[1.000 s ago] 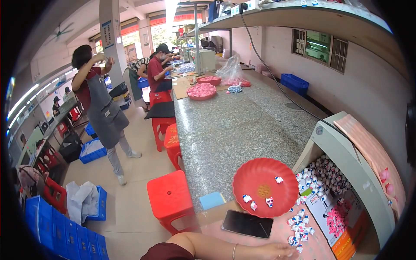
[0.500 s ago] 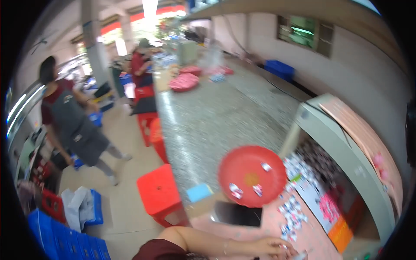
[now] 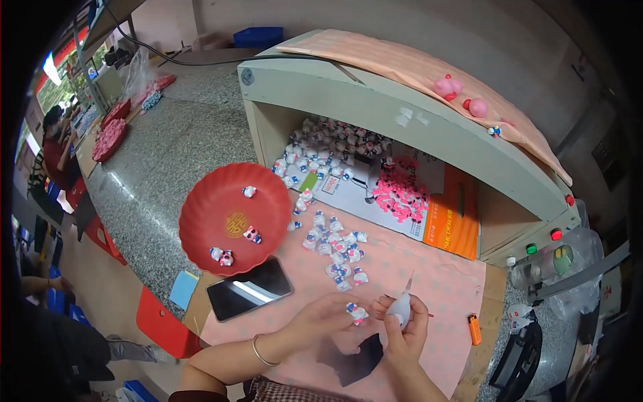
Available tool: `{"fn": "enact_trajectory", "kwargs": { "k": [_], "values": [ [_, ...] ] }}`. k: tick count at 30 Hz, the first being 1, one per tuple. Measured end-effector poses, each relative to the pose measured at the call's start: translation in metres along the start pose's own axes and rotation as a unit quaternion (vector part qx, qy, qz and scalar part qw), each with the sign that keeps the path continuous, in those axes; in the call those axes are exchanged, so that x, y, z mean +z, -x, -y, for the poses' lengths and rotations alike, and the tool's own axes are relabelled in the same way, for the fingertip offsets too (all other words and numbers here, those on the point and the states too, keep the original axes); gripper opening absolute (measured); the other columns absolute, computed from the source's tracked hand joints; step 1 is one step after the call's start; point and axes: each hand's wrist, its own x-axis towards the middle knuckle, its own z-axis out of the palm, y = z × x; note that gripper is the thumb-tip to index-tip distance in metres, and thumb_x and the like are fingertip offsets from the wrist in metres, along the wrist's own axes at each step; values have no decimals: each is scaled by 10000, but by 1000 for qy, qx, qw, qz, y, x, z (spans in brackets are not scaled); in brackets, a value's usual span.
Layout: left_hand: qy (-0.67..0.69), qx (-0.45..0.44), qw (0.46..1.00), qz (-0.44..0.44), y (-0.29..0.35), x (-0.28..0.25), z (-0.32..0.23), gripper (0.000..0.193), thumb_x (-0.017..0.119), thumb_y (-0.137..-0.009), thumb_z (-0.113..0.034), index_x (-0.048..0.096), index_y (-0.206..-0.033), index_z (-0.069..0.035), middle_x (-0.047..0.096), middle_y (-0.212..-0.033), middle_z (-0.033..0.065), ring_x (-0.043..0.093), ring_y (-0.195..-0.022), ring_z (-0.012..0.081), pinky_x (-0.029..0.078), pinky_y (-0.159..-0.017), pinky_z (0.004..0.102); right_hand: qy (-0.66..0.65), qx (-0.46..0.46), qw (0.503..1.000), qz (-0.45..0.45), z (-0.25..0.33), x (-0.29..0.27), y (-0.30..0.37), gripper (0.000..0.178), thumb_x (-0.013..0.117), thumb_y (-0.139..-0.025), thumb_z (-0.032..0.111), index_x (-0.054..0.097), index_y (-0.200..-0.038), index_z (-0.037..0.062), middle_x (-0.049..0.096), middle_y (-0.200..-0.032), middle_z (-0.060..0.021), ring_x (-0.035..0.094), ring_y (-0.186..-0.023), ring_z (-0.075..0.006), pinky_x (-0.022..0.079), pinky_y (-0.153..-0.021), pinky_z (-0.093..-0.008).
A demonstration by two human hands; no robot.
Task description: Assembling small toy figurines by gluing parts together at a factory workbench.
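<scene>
In my left hand (image 3: 320,320) a small white figurine (image 3: 357,313) with blue and pink parts is pinched at the fingertips. My right hand (image 3: 410,335) is closed round a white squeeze bottle (image 3: 400,309), its thin needle tip pointing up. A thin red tip sticks out beside the right fingers; I cannot make out what it belongs to. Several similar figurines (image 3: 337,249) lie loose on the pink cloth (image 3: 435,275) beyond my hands. To the left stands a red scalloped bowl (image 3: 207,201) with a few figurines in it. A dark cloth piece (image 3: 358,362) lies below my hands.
A phone (image 3: 251,289) and a blue pad (image 3: 183,289) lie near the bowl. Ahead, an arched pale-green box (image 3: 402,134) holds piles of white figurines and pink pieces (image 3: 402,191). An orange lighter (image 3: 474,329) is at right. Other people stand and sit at far left.
My view has swung right and down toward the pink cloth and arched box. Both hands now show clearly, holding the figurine and the squeeze bottle apart; earlier they were blurred at the lower edge.
</scene>
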Motion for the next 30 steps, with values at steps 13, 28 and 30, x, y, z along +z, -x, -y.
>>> {"fn": "enact_trajectory", "kwargs": {
  "k": [13,28,30],
  "values": [
    [17,-19,999,-31,-2,-2,6,314,482,-853,-67,420,-1161,-64,483,-1147,75,528,-972,159,448,-819,293,68,8,997,19,15,-12,-3,281,485,-839,76,367,-1081,-5,542,-970,-184,583,-753,-195,509,-563,-263],
    [101,-35,992,-61,-2,-3,8,326,467,-848,-27,456,-1172,-51,517,-1109,52,521,-996,134,440,-856,277,-134,116,984,2,22,-18,3,253,559,-787,128,412,-947,-1,469,-948,-140,549,-679,-165,490,-443,-233],
    [115,-39,990,-68,-8,-8,10,329,468,-846,-26,453,-1174,-46,518,-1109,51,520,-995,132,441,-857,282,-122,75,990,-7,16,-17,-1,245,556,-791,134,415,-942,2,439,-937,-120,520,-651,-144,475,-432,-222]
  ]
}}
